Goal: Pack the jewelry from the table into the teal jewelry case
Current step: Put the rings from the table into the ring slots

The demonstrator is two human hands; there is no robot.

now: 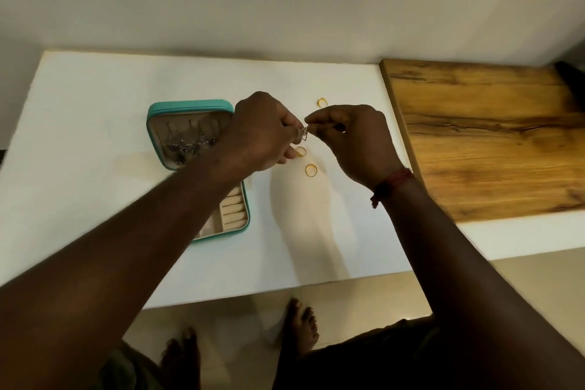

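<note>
Hands, left (262,133) and right (354,139), pinch one small earring (304,133) between them beside the open teal case (190,106).

I see both hands meeting just right of the open teal jewelry case (193,106), which lies on the white table (95,111). My left hand (259,133) and right hand (357,139) pinch one small silver earring (304,133) between their fingertips, raised above the table. Right of the case lie three gold rings: one (322,102) beyond the hands, one (300,151) under them, one (311,170) nearer me. Dark earrings (190,146) hang inside the case's lid.
</note>
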